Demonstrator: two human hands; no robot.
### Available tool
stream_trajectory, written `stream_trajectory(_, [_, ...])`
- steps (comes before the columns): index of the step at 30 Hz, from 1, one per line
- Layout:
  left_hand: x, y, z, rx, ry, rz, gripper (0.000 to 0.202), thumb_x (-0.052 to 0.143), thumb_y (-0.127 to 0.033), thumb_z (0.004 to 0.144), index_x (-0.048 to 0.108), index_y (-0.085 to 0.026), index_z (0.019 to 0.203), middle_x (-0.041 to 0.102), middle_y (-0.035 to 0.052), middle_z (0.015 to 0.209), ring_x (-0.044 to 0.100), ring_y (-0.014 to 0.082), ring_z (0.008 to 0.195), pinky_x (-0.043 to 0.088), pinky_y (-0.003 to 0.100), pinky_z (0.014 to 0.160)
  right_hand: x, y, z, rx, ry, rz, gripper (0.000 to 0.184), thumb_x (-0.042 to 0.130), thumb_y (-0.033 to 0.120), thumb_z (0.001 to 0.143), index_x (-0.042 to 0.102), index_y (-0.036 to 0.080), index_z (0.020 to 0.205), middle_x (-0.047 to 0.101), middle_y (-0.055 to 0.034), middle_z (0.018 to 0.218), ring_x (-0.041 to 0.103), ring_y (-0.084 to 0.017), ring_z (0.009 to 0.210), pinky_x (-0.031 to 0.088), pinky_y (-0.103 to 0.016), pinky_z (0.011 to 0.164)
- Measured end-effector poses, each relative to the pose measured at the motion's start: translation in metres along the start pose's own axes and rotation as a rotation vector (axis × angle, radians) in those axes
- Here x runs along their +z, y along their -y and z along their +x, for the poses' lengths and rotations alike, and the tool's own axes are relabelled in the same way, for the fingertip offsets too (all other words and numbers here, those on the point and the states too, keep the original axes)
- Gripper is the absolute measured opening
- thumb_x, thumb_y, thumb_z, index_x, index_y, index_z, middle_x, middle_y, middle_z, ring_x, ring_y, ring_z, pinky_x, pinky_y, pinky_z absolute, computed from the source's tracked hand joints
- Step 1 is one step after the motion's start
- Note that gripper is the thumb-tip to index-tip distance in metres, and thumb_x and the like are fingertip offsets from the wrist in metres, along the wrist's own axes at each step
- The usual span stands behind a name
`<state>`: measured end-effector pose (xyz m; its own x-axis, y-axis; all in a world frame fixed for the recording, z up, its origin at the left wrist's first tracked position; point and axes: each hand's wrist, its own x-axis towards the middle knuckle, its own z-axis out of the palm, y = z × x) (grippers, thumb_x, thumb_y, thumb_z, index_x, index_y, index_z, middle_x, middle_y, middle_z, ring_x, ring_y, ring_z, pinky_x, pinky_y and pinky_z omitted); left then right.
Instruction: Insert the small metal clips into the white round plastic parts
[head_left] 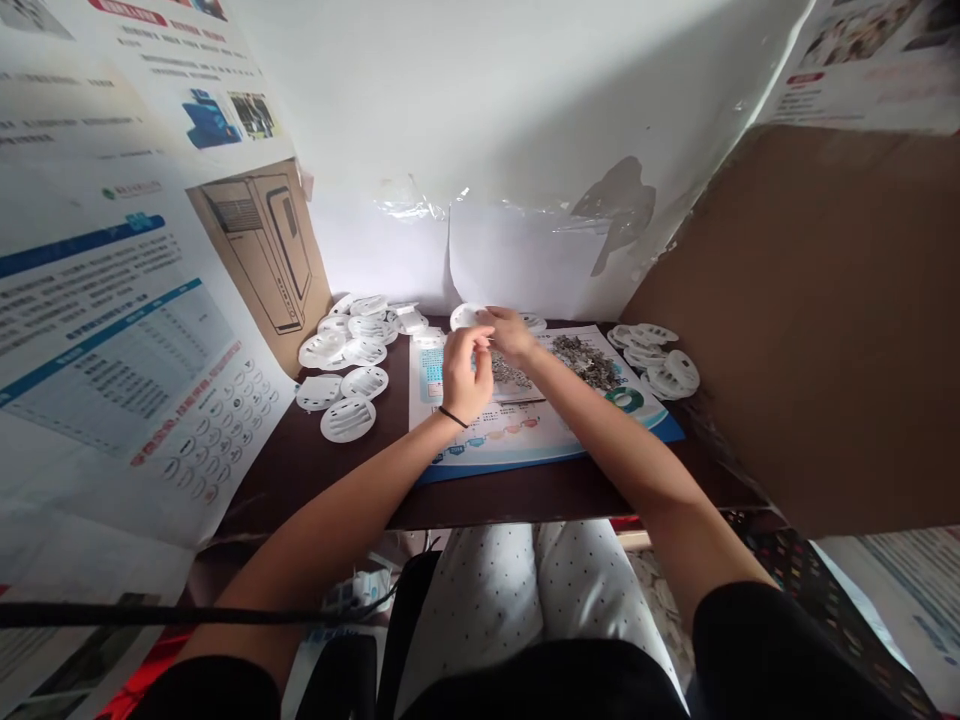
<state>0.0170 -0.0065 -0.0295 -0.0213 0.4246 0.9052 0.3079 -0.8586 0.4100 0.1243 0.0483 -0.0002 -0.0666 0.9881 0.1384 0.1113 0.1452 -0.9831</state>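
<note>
Both my hands meet over the printed sheet, close together near its far edge. My left hand (pixel 469 375), with a black band at the wrist, is curled, thumb and fingers drawn together; anything small between them cannot be made out. My right hand (pixel 511 336) has its fingers bent toward the left hand, and what they grip is hidden. Just behind the fingertips shows a white slotted disc (pixel 465 316); whether the right hand touches it I cannot tell. Under and beside my right forearm lie a heap of small grey metal parts (pixel 589 362) and a spread of smaller pieces (pixel 510 375).
White slotted discs pile up at the left (pixel 349 420) and more sit at the right (pixel 671 374). The printed sheet (pixel 495 450) covers the middle of the dark table (pixel 277 480). A white wall (pixel 480 120) and brown cardboard (pixel 825 330) enclose the space.
</note>
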Motion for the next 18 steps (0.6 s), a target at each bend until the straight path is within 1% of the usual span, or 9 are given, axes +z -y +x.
stream_trajectory(2, [0.000, 0.005, 0.000, -0.171, -0.063, -0.052, 0.017, 0.045, -0.017, 0.090, 0.055, -0.021, 0.104, 0.058, 0.0043, 0.089, 0.056, 0.0160, 0.083, 0.049, 0.033, 0.078, -0.018, -0.001, -0.022, 0.029, -0.026, 0.069, 0.024, 0.046, 0.032, 0.090, 0.064, 0.017, 0.095, 0.065, -0.0028, 0.086, 0.060, -0.013, 0.080, 0.052, -0.026, 0.070])
stream_trajectory(4, [-0.001, 0.010, 0.000, -0.340, -0.056, -0.114, 0.021, 0.051, -0.026, 0.090, 0.053, -0.022, 0.110, 0.058, 0.0053, 0.095, 0.056, 0.0171, 0.087, 0.048, 0.034, 0.079, -0.031, -0.003, -0.043, 0.082, -0.042, 0.280, 0.020, 0.055, 0.031, 0.086, 0.065, 0.018, 0.098, 0.066, -0.0017, 0.090, 0.059, -0.011, 0.078, 0.052, -0.023, 0.069])
stream_trajectory(6, [-0.002, 0.012, -0.002, -0.424, 0.087, -0.198, 0.036, 0.056, -0.038, 0.088, 0.052, -0.022, 0.120, 0.057, 0.0095, 0.111, 0.055, 0.0208, 0.100, 0.048, 0.035, 0.082, -0.037, -0.007, -0.061, 0.123, -0.090, 0.449, 0.015, 0.059, 0.026, 0.083, 0.065, 0.019, 0.094, 0.066, -0.0010, 0.091, 0.059, -0.010, 0.077, 0.053, -0.021, 0.071])
stream_trajectory(8, [-0.004, 0.010, -0.004, -0.470, 0.311, -0.317, 0.038, 0.054, -0.047, 0.089, 0.058, -0.020, 0.117, 0.057, 0.0112, 0.120, 0.052, 0.0239, 0.111, 0.047, 0.036, 0.086, -0.039, -0.009, -0.073, 0.151, -0.137, 0.539, 0.010, 0.061, 0.022, 0.081, 0.066, 0.018, 0.089, 0.066, -0.0016, 0.088, 0.060, -0.010, 0.077, 0.055, -0.021, 0.074])
stream_trajectory(10, [-0.003, 0.006, -0.006, -0.556, 0.469, -0.422, 0.041, 0.048, -0.050, 0.091, 0.060, -0.019, 0.115, 0.059, 0.0111, 0.119, 0.054, 0.0240, 0.110, 0.049, 0.035, 0.085, -0.038, -0.010, -0.079, 0.160, -0.166, 0.544, 0.005, 0.063, 0.020, 0.078, 0.065, 0.016, 0.080, 0.065, -0.0015, 0.079, 0.060, -0.010, 0.072, 0.056, -0.022, 0.074])
stream_trajectory(11, [-0.003, 0.004, -0.006, -0.602, 0.500, -0.461, 0.042, 0.047, -0.050, 0.092, 0.060, -0.019, 0.117, 0.060, 0.0109, 0.119, 0.056, 0.0237, 0.109, 0.050, 0.034, 0.084, -0.038, -0.011, -0.081, 0.156, -0.170, 0.523, 0.005, 0.064, 0.021, 0.078, 0.065, 0.016, 0.076, 0.063, -0.0008, 0.074, 0.059, -0.010, 0.068, 0.056, -0.023, 0.074])
stream_trajectory(14, [-0.001, -0.001, -0.006, -0.719, 0.454, -0.538, 0.043, 0.052, -0.046, 0.089, 0.059, -0.019, 0.121, 0.059, 0.0098, 0.125, 0.057, 0.0237, 0.109, 0.052, 0.030, 0.076, -0.038, -0.013, -0.081, 0.108, -0.176, 0.422, 0.014, 0.068, 0.030, 0.074, 0.062, 0.018, 0.073, 0.061, 0.0007, 0.069, 0.059, -0.010, 0.065, 0.055, -0.025, 0.070])
stream_trajectory(16, [-0.002, -0.003, -0.003, -0.798, 0.401, -0.591, 0.037, 0.057, -0.040, 0.086, 0.063, -0.017, 0.113, 0.061, 0.0093, 0.122, 0.057, 0.0235, 0.109, 0.053, 0.027, 0.073, -0.040, -0.016, -0.079, 0.053, -0.204, 0.321, 0.020, 0.070, 0.037, 0.072, 0.063, 0.019, 0.079, 0.064, 0.0001, 0.074, 0.061, -0.013, 0.066, 0.054, -0.027, 0.066])
stream_trajectory(18, [-0.004, -0.005, 0.001, -0.921, 0.373, -0.684, 0.031, 0.056, -0.039, 0.085, 0.065, -0.014, 0.100, 0.065, 0.0111, 0.110, 0.061, 0.0227, 0.101, 0.054, 0.028, 0.069, -0.044, -0.017, -0.078, -0.053, -0.241, 0.167, 0.026, 0.066, 0.041, 0.075, 0.066, 0.020, 0.091, 0.066, -0.0017, 0.080, 0.061, -0.015, 0.068, 0.052, -0.029, 0.064])
